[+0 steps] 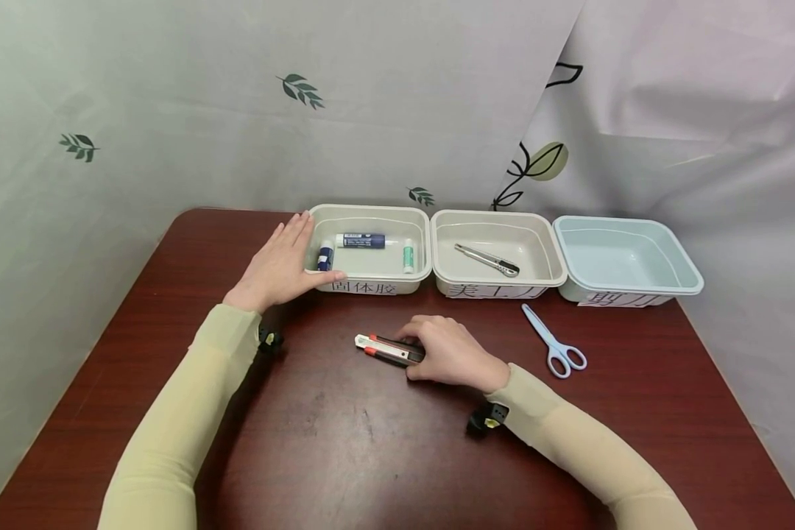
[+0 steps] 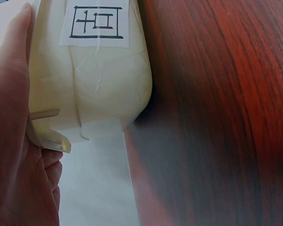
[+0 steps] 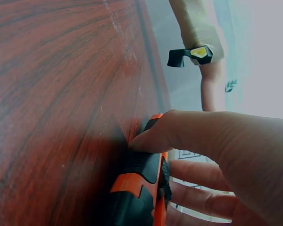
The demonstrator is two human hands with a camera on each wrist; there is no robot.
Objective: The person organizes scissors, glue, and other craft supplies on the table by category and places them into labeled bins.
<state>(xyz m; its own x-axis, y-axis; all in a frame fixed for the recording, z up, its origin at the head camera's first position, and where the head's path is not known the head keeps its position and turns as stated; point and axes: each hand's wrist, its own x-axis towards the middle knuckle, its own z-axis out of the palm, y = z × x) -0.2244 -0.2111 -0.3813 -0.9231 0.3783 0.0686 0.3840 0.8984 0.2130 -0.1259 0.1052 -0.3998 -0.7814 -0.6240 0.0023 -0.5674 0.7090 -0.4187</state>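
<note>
My right hand point(image 1: 452, 352) pinches a red and black utility knife point(image 1: 383, 349) by its rear end, low over the table. In the right wrist view the thumb point(image 3: 155, 136) presses one side of the orange and black body point(image 3: 137, 181), with the other fingers on the far side. My left hand point(image 1: 281, 261) rests on the left corner of a cream bin point(image 1: 371, 210), fingers straight along its side and thumb along the front rim. That bin holds glue sticks: two blue point(image 1: 364, 241) and a small green one point(image 1: 408, 258). A paper label point(image 2: 96, 21) is taped to its front.
A middle cream bin point(image 1: 497, 215) holds a silver utility knife point(image 1: 486, 260). To its right stands a light blue bin point(image 1: 626, 223). Light blue scissors point(image 1: 553, 342) lie on the dark red wooden table point(image 1: 344, 456) in front. A patterned curtain point(image 1: 205, 110) hangs behind.
</note>
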